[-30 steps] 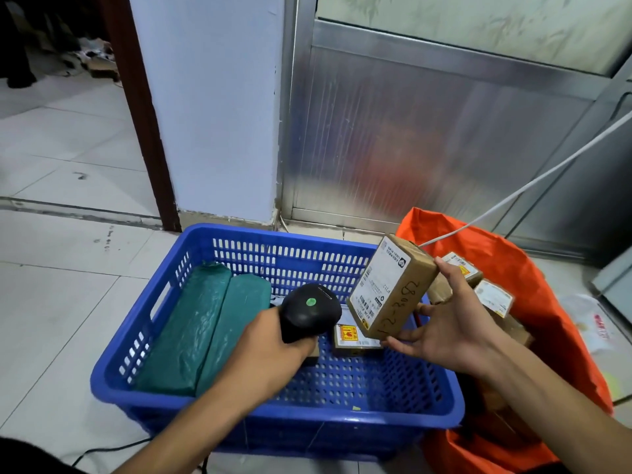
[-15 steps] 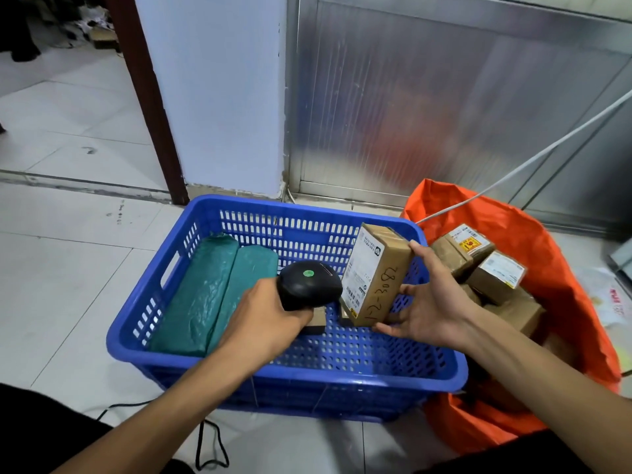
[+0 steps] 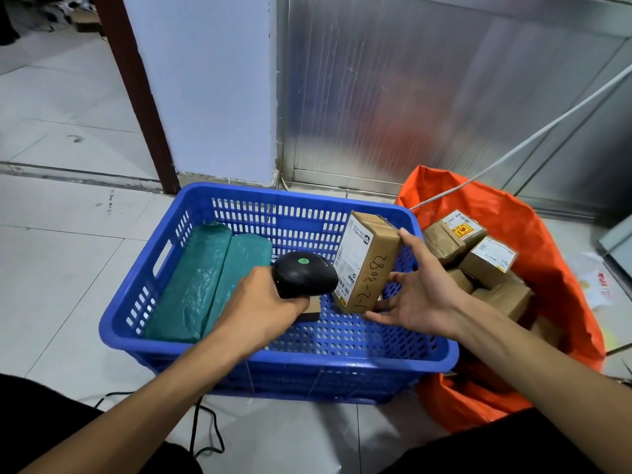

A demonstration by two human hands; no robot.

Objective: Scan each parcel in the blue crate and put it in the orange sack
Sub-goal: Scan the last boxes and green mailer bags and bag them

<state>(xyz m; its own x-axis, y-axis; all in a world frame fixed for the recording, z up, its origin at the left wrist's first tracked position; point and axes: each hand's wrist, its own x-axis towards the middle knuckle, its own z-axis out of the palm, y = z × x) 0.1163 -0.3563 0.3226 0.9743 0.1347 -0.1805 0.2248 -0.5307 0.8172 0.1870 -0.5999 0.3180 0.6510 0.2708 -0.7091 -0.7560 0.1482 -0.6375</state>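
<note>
Right hand point(image 3: 422, 299) holds taped cardboard parcel point(image 3: 371, 268) beside rounded scanner point(image 3: 304, 273).

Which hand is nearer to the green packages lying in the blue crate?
Left. The left hand, gripping the scanner, sits right beside the green packages; the right hand holds the cardboard box further right.

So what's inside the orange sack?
The orange sack holds several brown cardboard parcels, some showing white labels on top, one with a yellow and red sticker. Anything deeper down is covered by those boxes and the sack's folds.
</note>
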